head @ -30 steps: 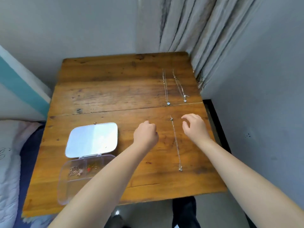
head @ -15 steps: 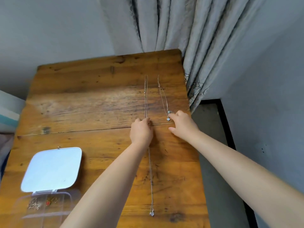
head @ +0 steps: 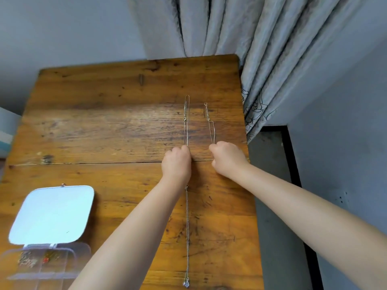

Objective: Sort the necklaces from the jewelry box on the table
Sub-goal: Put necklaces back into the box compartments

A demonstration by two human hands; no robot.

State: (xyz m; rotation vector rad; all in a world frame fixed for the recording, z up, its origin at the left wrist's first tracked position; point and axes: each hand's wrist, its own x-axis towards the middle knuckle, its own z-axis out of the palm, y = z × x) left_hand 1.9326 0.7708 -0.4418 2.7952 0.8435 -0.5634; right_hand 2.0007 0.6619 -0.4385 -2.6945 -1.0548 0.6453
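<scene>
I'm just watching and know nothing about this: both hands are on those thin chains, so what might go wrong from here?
1. The left hand and right hand each pinch a thin silver necklace; dragging them closer could tangle the left chain with the right chain.
2. The right chain lies near the edge of the wooden table and might slip off.
3. The left forearm passes over the third long necklace and could drag it askew.

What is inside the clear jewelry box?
The jewelry box holds small jewelry pieces and something red; blur hides their type. The left forearm covers its right corner.
</scene>
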